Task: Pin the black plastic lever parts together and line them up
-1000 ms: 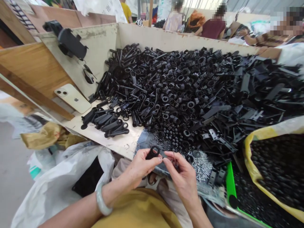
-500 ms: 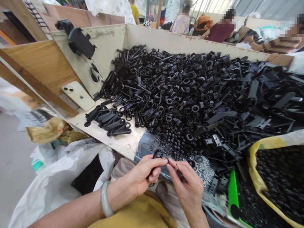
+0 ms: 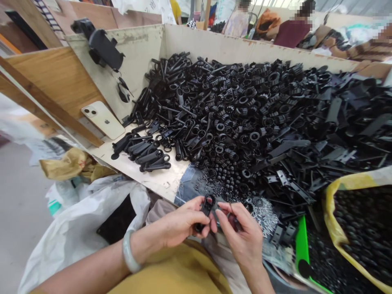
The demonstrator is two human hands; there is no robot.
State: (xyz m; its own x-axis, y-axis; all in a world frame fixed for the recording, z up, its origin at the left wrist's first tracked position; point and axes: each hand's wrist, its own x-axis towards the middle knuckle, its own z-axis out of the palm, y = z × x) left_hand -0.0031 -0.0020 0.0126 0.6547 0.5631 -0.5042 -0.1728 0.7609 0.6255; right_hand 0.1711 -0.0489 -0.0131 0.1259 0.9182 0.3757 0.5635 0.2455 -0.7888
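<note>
My left hand (image 3: 183, 220) grips a black plastic lever part (image 3: 206, 210) by its shank, with the ring end upward. A jade-like bangle (image 3: 130, 253) circles that wrist. My right hand (image 3: 241, 232) sits just beside it, thumb and forefinger pinched on a thin dark pin (image 3: 232, 214) that is too small to see well. Beyond my hands lies a large heap of black plastic parts (image 3: 239, 122) in a pale wooden bin (image 3: 214, 47). A small pile of silver screws (image 3: 263, 214) lies near my right hand, and a row of black levers (image 3: 150, 159) lies on the bin floor.
A phone (image 3: 102, 119) and a black phone holder (image 3: 101, 47) are at the bin's left wall. A yellow-lined sack of black round parts (image 3: 358, 228) stands at right, white sacks (image 3: 92, 208) at lower left. Co-workers (image 3: 292, 32) sit beyond the bin.
My left hand has turned the black part so its ring end stands more upright. My right hand has moved slightly closer to it, and the view has shifted a little.
</note>
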